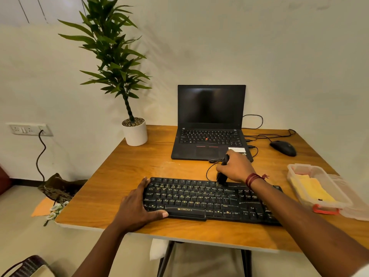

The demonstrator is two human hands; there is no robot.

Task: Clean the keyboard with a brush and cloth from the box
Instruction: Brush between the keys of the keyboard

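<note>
Wooden counter (119, 176), seen from the head camera.

- Black full-size keyboard with yellow key legends (209, 198) lies along the near edge of the counter, a little right of centre, its right end angled slightly away. Its thin black cable (207, 172) loops off the far side towards the laptop.
- Left grip (137, 206): laid flat against the keyboard's left end, fingers fairly straight and reaching to its far-left corner, thumb pressed along its near edge. Nothing is held in it; it rests on the keyboard.
- Right grip (235, 166): fingers curled round the handle of a small black brush (221, 176). Brush is near upright, leaning slightly, with its bristles touching the top key rows about mid-length of the keyboard. Dark red thread band (252, 179) on the wrist.
- Clear plastic rectangular box (293, 176) sits at the right edge of the counter, just beyond the keyboard's right end, open on top. Folded yellow cloth (311, 190) lies inside it. A clear lid (355, 212) sits beside the box on its right, and something orange-red shows at its near corner; I cannot tell what.
- Black open laptop with a dark screen (209, 120) at the far edge, centre. Black wired mouse (283, 148) towards the far-right corner.
- Green leafy plant in a white round pot (135, 131) at the far-left corner.
</note>
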